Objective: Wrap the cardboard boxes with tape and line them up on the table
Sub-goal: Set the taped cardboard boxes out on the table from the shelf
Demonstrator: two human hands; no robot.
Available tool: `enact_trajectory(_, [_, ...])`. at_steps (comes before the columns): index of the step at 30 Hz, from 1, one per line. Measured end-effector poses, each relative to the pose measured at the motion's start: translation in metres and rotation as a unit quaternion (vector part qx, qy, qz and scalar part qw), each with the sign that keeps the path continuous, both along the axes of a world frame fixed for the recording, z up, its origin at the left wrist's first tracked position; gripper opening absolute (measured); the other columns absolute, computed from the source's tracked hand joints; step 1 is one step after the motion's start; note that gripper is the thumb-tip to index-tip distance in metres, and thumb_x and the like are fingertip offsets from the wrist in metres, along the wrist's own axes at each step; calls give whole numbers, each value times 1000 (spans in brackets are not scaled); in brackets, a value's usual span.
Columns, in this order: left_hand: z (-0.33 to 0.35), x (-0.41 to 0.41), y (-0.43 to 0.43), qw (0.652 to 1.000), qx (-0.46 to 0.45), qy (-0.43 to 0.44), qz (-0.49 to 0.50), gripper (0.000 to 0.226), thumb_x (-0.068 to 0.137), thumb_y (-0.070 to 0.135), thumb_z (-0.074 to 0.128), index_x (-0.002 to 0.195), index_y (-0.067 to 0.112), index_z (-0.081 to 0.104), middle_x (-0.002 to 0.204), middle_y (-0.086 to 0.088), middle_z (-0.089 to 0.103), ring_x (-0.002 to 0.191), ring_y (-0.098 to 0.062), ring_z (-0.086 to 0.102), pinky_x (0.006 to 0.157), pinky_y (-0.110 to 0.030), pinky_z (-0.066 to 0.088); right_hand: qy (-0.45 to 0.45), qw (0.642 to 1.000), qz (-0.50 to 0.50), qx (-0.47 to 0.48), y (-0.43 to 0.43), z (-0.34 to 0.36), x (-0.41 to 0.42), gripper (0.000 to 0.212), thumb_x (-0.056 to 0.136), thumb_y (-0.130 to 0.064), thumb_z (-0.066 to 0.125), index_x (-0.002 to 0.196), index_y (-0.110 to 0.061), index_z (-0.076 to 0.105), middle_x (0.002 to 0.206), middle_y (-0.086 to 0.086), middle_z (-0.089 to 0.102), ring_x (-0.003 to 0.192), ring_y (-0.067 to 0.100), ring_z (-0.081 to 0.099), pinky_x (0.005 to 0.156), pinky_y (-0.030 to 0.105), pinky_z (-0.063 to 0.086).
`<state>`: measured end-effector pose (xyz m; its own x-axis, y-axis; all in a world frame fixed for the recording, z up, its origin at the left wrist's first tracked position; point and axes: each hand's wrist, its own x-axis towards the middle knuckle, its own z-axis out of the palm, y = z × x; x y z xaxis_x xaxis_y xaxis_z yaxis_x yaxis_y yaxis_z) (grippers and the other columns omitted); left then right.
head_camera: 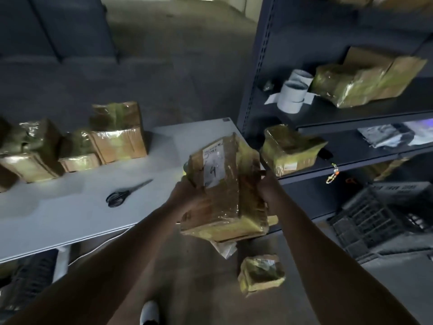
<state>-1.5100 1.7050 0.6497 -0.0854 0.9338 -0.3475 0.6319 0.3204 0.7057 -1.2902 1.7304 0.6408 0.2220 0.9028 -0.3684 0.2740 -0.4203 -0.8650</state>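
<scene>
Between table point(70, 214) and shelf point(351, 165), I hold a taped box point(222, 191) in the air, my left hand point(185, 195) clamped on its near-left side and my right hand point(267, 188) on its right edge, fingers wrapped around it. Glossy tape looks slick, so it could slide out and drop onto the small box point(261, 274) on the floor. Swinging left, I might knock the scissors point(124, 193) or bump the row point(77, 144).

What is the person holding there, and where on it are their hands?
A tape-wrapped cardboard box, held in the air between both hands: the left hand grips its left side, the right hand its right side. Nothing else is held.
</scene>
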Motion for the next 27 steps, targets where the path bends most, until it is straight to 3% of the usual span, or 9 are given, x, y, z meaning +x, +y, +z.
enact_trajectory(2, [21,-1,13,999,24,20,-26,40,102,38,39,126,10,56,120,-14,61,105,-29,61,77,-31,49,-35,998,13,43,15,15,-17,66,79,-34,78,131,-9,48,118,11,61,107,31,59,92,48,51])
enact_trajectory(4, [42,-5,28,997,5,-76,16,49,104,45,32,126,8,56,124,-12,60,109,-29,59,81,-33,47,-59,994,28,87,34,32,-34,74,73,-41,81,129,-7,47,114,7,60,103,25,58,83,39,50])
enact_trajectory(7, [68,-17,58,976,-30,-204,65,62,97,63,32,124,12,53,117,-6,61,105,-27,58,84,-41,52,-87,986,43,137,70,53,-56,72,74,-40,81,129,-6,48,116,6,60,104,25,57,85,39,49])
enact_trajectory(10, [80,-38,90,968,-39,-242,45,73,82,75,46,124,16,50,106,-1,60,101,-25,59,74,-41,57,-122,976,54,172,104,64,-80,69,74,-40,81,127,-11,47,112,2,58,100,22,56,85,37,49])
enact_trajectory(13, [76,-59,133,981,-28,-191,11,59,86,48,66,130,12,49,116,-6,61,110,-30,60,67,-37,59,-151,967,79,188,146,70,-107,65,70,-45,82,118,-18,47,102,-5,59,94,19,59,79,37,52])
enact_trajectory(17, [69,-95,199,983,7,-183,29,37,91,14,61,126,5,54,110,-14,64,85,-27,66,59,-34,59,-206,951,92,210,210,80,-142,56,71,-42,82,106,-18,45,86,-11,51,76,10,52,54,23,37])
enact_trajectory(21, [63,-125,251,983,16,-178,48,27,92,9,54,119,11,58,93,-7,63,68,-21,65,53,-35,60,-232,943,114,212,262,85,-164,51,74,-36,82,103,-21,43,80,-21,48,68,-6,44,46,10,34])
enact_trajectory(23, [61,-138,274,982,17,-180,62,24,92,9,53,115,15,58,85,-4,61,67,-23,66,49,-33,58,-233,942,119,208,286,87,-175,51,73,-37,82,105,-22,46,81,-24,49,69,-9,45,47,11,30])
enact_trajectory(27, [49,-151,309,986,47,-137,85,23,92,12,54,113,6,60,94,-11,64,69,-24,66,49,-33,57,-221,945,128,203,318,74,-196,45,75,-49,76,104,-27,50,81,-24,53,72,-11,48,51,10,32])
